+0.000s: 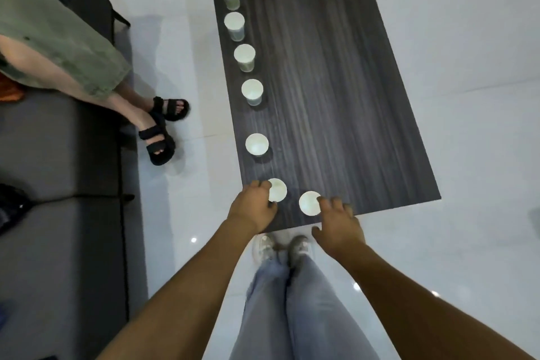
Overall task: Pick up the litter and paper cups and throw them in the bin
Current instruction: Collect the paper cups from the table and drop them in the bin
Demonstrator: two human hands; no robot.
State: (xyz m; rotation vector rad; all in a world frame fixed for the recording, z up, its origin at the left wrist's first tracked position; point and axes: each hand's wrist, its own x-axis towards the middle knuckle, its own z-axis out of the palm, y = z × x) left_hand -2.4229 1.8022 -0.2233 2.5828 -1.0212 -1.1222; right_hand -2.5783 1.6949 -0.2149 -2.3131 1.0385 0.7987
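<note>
**Hands at the two nearest cups**

Cups stand upright in a row along the left edge of the dark wood-grain table (336, 82). The left hand (254, 207) curls round the nearest white paper cup (277, 190) from its left side, apparently gripping it. The right hand (339, 225), fingers spread and holding nothing, touches or nearly touches the right rim of a second white paper cup (309, 203) just beside the first. Six further cups lie beyond, well apart from both hands. No bin shows.
</note>
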